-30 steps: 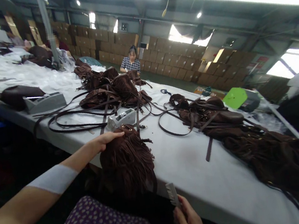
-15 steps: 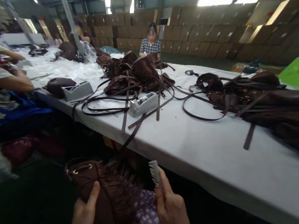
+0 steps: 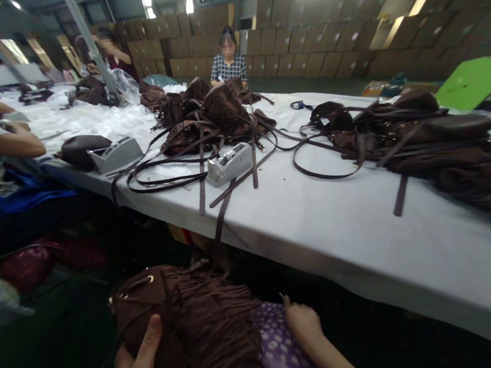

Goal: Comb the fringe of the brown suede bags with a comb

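Observation:
A dark brown fringed bag point(image 3: 153, 308) with gold eyelets rests at my lap, tilted, its fringe point(image 3: 214, 318) hanging out to the right. My left hand point(image 3: 137, 366) grips the bag's near left side, thumb lying across its front. To the right of the fringe, apart from it, my right hand point(image 3: 304, 323) is closed on a small pale brush, of which only a thin tip point(image 3: 282, 295) shows; the rest is hidden by the hand. Purple dotted cloth point(image 3: 277, 333) lies under the fringe and beside my right hand.
A white-covered table point(image 3: 307, 224) runs along the front. On it are piles of brown bags point(image 3: 219, 105), more bags point(image 3: 426, 126) at the right, long straps and grey tape dispensers point(image 3: 230, 165). Co-workers sit at the left and a person point(image 3: 228, 66) sits across; stacked cartons point(image 3: 290, 48) stand behind.
My right hand has moved right and lower and turned, so the brush's bristles no longer show. The fringe is spread farther right. My left hand keeps its hold, and the view has shifted slightly.

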Action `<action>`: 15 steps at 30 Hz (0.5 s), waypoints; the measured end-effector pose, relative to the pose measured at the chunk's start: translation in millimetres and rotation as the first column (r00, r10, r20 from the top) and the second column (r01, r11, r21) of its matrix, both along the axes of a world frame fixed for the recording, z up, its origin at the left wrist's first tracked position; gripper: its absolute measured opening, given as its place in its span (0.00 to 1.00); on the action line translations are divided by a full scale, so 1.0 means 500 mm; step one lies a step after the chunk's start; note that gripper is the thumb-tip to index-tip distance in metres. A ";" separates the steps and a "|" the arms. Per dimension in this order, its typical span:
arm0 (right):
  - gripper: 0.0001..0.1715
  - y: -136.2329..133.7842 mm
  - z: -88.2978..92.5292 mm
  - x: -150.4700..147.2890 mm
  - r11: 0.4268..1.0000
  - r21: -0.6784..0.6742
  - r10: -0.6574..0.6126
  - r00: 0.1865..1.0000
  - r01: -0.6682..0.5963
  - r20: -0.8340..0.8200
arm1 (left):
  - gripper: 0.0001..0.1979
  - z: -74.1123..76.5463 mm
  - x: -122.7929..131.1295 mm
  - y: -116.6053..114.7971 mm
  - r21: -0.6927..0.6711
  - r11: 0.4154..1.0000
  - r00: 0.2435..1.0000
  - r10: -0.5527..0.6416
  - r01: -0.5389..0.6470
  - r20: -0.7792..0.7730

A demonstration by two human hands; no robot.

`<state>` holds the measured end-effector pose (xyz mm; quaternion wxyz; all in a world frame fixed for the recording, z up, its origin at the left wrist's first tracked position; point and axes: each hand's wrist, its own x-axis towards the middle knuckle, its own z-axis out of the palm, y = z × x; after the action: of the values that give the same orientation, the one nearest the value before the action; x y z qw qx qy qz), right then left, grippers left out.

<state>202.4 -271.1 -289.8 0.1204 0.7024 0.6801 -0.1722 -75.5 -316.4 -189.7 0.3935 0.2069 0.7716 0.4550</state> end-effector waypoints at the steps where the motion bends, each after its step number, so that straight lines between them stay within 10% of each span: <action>1: 0.23 -0.003 0.003 0.024 0.999 -0.012 -0.030 1.000 0.030 0.008 | 0.30 0.001 -0.002 0.003 -0.002 1.000 0.999 -0.029 0.029 0.017; 5: 0.28 -0.022 0.077 -0.027 0.993 0.115 -0.008 0.979 0.032 -0.202 | 0.30 -0.006 0.028 0.018 0.058 0.984 0.986 -0.168 0.168 0.001; 9: 0.38 -0.041 0.141 -0.184 0.898 0.389 0.366 0.840 -0.205 -0.401 | 0.28 -0.008 0.058 0.023 0.136 0.956 0.964 -0.265 0.261 0.008; 15: 0.39 -0.006 0.037 -0.136 0.974 0.092 0.214 0.973 -0.206 -0.081 | 0.27 0.004 0.016 -0.014 0.027 0.987 0.987 -0.156 0.157 -0.023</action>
<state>134.4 -274.3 -271.3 0.0777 0.6223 0.7619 -0.1619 -67.7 -323.4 -187.7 0.4170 0.2772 0.7503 0.4317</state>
